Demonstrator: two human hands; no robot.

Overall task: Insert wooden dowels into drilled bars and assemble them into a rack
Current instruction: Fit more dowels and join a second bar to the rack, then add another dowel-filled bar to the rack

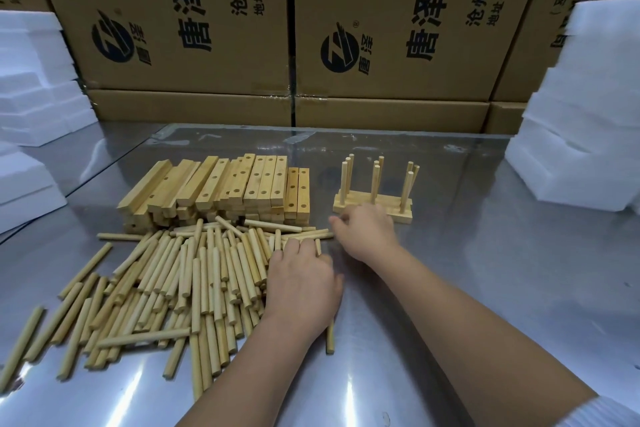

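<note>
Left hand (304, 284) and right hand (367, 232) bare; white sleeve (611, 413) at right elbow

Left hand (301, 277) palm-down on right edge of loose dowel pile (173, 281), fingers curled among dowels; right hand (367, 234) just before assembled rack (374, 201), fingers curled, grip unclear; drilled bars (225, 187) stacked behind pile; steel table (485, 270); cardboard boxes (381, 28) behind; white foam blocks (588, 114) at both sides

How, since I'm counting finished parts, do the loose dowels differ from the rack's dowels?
The loose dowels lie flat in a jumbled pile; the rack's dowels stand upright. The loose dowels are seated in nothing; the rack's dowels sit in its bars. Both are pale wooden rods.
</note>
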